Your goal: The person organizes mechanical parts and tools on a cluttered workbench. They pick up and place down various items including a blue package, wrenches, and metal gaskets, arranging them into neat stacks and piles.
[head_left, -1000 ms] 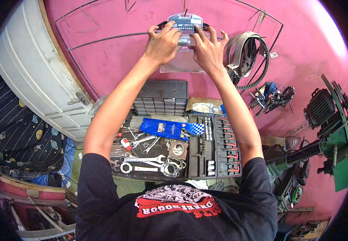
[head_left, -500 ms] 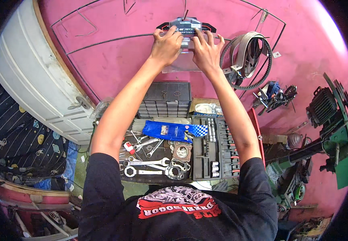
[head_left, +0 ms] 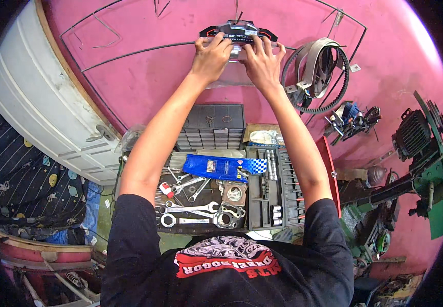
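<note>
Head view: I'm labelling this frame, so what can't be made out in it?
In the head view:
Left hand and right hand: palms face away from the camera.
Package: middle partly covered by both hands.
Drawer cabinet: left side behind the left forearm.
Open tool case: right side partly behind the right forearm.
Dark patterned cloth: left edge lost in the dark rim.
</note>
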`<control>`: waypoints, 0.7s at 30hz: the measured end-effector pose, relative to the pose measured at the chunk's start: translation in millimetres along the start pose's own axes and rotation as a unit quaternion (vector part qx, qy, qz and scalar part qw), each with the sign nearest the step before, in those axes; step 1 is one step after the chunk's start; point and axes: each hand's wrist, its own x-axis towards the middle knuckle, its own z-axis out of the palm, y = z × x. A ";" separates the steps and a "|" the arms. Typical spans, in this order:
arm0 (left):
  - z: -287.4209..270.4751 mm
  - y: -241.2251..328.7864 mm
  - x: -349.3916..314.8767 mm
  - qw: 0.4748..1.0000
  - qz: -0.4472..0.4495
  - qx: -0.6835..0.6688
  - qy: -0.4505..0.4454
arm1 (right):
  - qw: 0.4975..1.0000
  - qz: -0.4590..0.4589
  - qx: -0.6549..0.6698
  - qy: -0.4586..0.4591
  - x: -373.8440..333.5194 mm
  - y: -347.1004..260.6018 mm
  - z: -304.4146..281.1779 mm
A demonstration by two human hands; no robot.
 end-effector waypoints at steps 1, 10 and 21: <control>1.1 -0.3 -0.8 1.000 0.000 -0.001 0.004 | 1.000 0.000 -0.002 0.001 -0.2 0.1 -0.1; -4.5 -3.8 -3.3 0.996 -0.023 -0.081 0.024 | 1.000 0.010 0.005 0.010 -7.1 -4.0 -6.2; -39.9 -14.5 -39.0 0.989 -0.026 -0.141 0.044 | 0.994 -0.057 0.065 0.069 -6.9 -47.4 -19.1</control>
